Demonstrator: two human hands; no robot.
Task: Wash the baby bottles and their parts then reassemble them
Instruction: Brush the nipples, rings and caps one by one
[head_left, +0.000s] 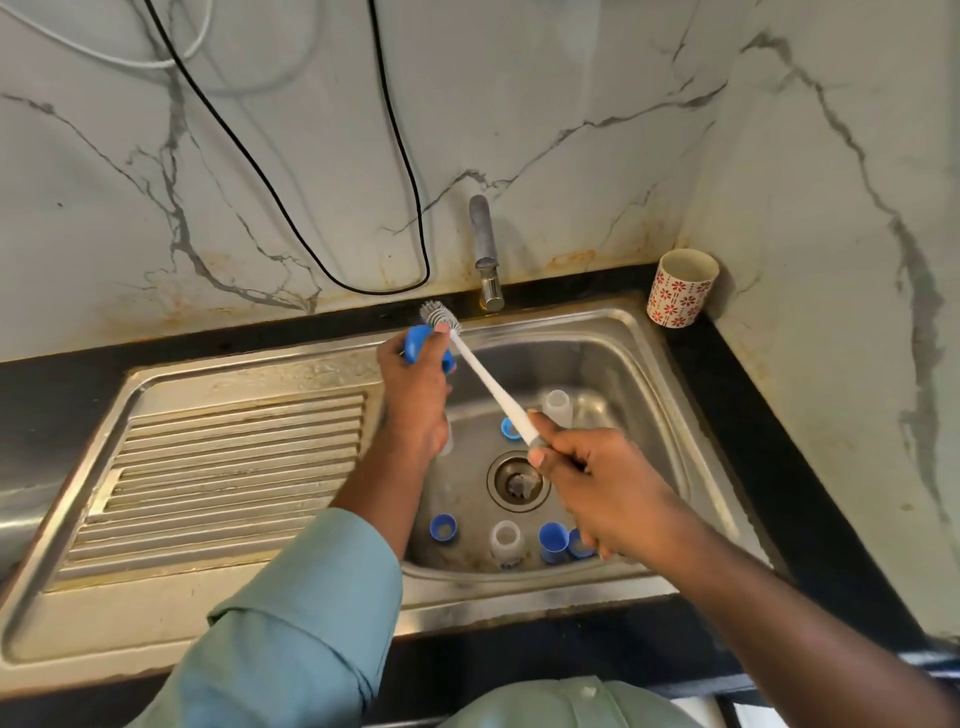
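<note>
While the left hand grips a blue bottle part above the far left edge of the sink, its fingers curled round the piece, the right hand holds the brush by the grey end of its white handle, fingers and thumb closed round it over the drain. The handle slants up and away from the drain towards the left hand, and the grey bristle head sits right at the blue part, just short of the tap that stands behind the sink's far rim. Whether the bristles are inside the blue part or only against it cannot be told.

Other pieces lie in the sink basin around the drain. Beyond the drain, a clear bottle stands near the brush handle, with a blue ring just to its left. Nearer the person than the drain stand a blue cap, a second clear bottle, a blue cup-shaped cap and another blue piece partly hidden by the right wrist. A further clear piece shows dimly behind the left wrist; what it is cannot be told.

Left of the basin lies the ribbed draining board. On the dark worktop to the right of the sink's far corner stands a white cup with red flowers. A black cable hangs in a loop on the marble wall behind the sink.
</note>
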